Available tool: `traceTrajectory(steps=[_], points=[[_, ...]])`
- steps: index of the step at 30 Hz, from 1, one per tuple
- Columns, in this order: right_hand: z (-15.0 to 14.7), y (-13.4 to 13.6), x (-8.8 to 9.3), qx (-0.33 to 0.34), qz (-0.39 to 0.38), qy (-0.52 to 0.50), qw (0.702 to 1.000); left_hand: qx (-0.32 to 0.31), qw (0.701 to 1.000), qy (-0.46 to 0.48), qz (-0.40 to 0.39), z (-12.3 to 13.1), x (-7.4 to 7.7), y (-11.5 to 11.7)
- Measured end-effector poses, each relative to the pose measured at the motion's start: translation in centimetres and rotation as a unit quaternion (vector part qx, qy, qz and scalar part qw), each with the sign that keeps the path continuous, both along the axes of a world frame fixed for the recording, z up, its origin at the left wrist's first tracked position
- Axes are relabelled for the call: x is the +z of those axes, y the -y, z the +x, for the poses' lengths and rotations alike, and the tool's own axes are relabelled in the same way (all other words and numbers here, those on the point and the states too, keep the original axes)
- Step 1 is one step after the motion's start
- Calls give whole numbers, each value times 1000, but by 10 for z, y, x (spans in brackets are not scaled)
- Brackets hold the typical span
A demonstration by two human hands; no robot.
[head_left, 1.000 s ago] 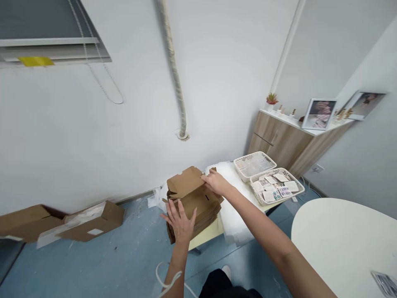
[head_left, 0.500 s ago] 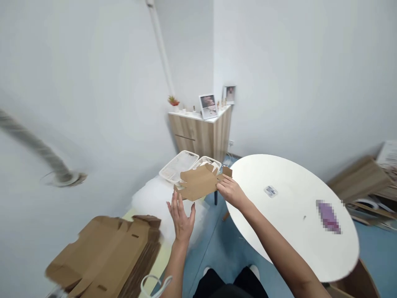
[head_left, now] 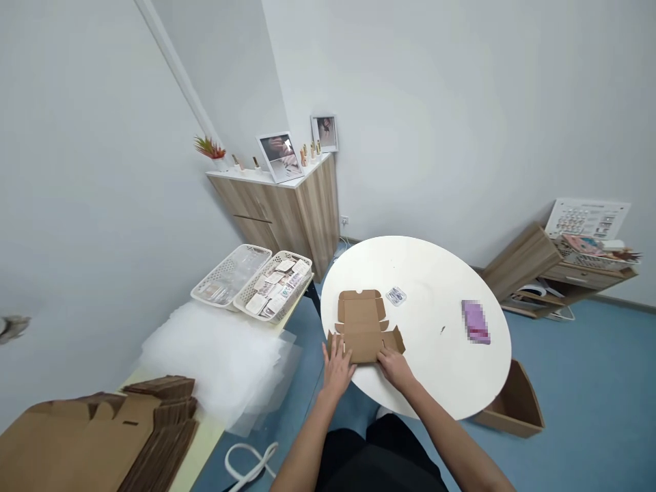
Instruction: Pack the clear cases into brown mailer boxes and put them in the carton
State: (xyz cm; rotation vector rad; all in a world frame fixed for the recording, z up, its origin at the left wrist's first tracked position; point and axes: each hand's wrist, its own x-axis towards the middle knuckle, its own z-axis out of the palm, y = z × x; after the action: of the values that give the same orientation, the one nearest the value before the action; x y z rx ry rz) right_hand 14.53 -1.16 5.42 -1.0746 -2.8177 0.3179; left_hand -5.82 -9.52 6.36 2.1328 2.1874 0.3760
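Touching cardboard blank (head_left: 360, 326) on round table (head_left: 441, 362) | left hand (head_left: 337, 369), right hand (head_left: 395, 369): fingers open | plastic basket (head_left: 300, 258) beyond

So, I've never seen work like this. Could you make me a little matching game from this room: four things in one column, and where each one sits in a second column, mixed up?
Things:
1. Flat brown cardboard box blank
2. Stack of flat brown cardboard blanks
3. Small red-and-green plant in a white pot
4. Open brown cardboard box

Places:
A. Blue floor
B. White top of the light wood cabinet
C. Round white table
D. Pale yellow table

Right pairs: 1-C, 2-D, 3-B, 4-A.
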Motion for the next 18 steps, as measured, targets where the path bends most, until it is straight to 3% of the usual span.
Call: traceTrajectory(steps=[2,6,11,14,18], points=[[6,2,-5,0,-47,27,998,-19,999,-1,-29,15,-13,-3],[8,-4,3,-11,-146,92,985,-49,996,42,-62,41,-36,-10],[3,-25,13,-26,-238,113,964,-2,991,94,-93,51,-51,-22],[1,-45,13,-82,-229,47,969,-11,992,76,-103,47,-50,-25],[-3,-81,9,-236,-146,-77,958,-64,993,23,-92,45,-50,-19]])
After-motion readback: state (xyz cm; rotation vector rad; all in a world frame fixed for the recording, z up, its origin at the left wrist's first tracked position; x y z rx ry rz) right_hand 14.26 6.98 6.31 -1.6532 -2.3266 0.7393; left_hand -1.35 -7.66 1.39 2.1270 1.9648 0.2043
